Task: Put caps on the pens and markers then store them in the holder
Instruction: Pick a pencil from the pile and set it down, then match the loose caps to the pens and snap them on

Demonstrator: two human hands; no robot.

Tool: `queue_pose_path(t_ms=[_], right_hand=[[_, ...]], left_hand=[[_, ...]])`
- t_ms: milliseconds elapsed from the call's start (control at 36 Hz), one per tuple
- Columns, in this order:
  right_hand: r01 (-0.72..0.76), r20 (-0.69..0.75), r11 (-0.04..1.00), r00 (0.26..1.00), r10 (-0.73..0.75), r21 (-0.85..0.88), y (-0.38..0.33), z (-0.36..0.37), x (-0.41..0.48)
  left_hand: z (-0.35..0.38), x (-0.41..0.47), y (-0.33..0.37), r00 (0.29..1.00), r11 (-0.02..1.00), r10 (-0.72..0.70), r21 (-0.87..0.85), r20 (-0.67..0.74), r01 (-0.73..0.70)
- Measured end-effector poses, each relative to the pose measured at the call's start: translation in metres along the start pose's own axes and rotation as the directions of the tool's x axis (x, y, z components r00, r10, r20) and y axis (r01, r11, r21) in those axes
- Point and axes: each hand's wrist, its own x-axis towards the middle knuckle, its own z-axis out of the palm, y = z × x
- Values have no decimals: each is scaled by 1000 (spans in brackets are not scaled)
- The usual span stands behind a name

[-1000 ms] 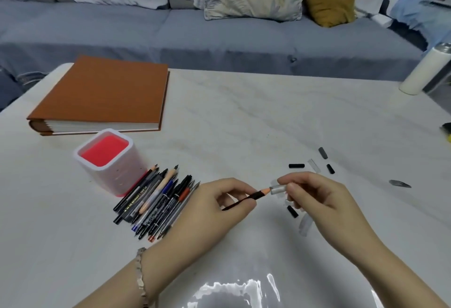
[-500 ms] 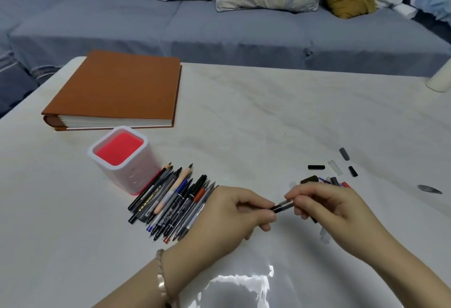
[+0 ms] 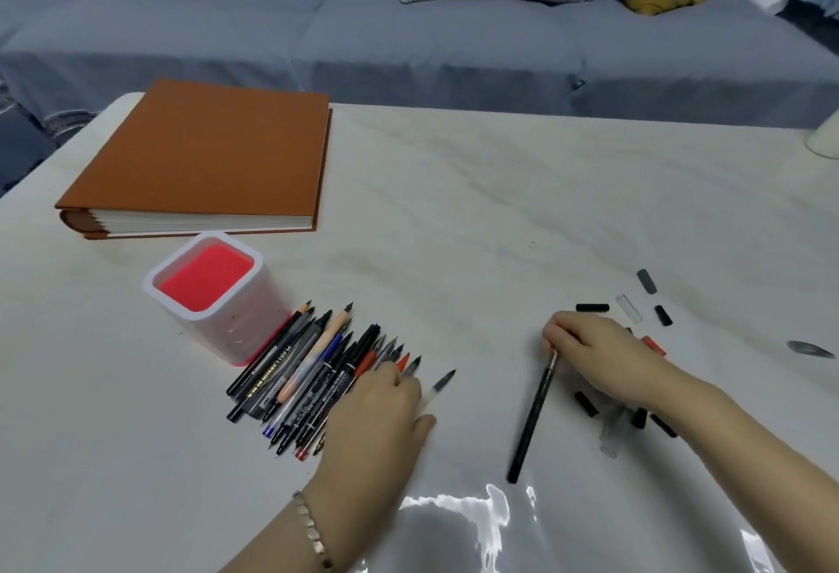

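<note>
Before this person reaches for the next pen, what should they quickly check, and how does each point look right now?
1. Holder upright and open: ok; it stands beside the pile, nothing in it.
2. Black pencil capped: ok, as far as can be seen; a clear cap sits on its tip under the right hand.
3. Pencil stored: not ok; it lies on the table, not in the holder.
4. Pen pile capped: not ok; the tips are bare.
5. Left hand has one pen: cannot tell; it rests on the pile's right edge over a grey-tipped pen.
6. Caps within reach: ok; loose ones lie around the right hand.
</note>
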Motion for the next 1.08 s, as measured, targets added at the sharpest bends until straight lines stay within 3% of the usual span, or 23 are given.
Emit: queue_pose_path(t_ms=[83, 222, 361, 472, 778, 972, 1083], right_hand=[[24, 7, 1000, 1000, -24, -16, -4, 7, 9], [18, -78, 1000, 997, -17, 13, 4, 1, -3], [-61, -164, 995, 985, 48, -75, 26, -13, -40], [-109, -211, 985, 974, 78, -137, 44, -14, -68], [-54, -260, 976, 966, -3, -212, 29, 8, -48], [-139, -140, 914, 986, 91, -380, 9, 18, -15], [-188, -77, 900, 982, 171, -392, 9, 19, -11]], left_hand=[[4, 3, 5, 1000, 995, -15, 96, 11, 14], [11, 8, -1, 998, 994, 36, 105, -45, -31], [8, 8, 7, 995, 985, -26, -175, -91, 9], [4, 9, 10, 999, 880, -16, -476, -35, -2], [-1, 11, 19, 998, 811, -28, -585, -59, -12], [-3, 10, 14, 997, 786, -57, -618, -45, 17], [-1, 10, 13, 997, 770, -70, -637, -34, 33]])
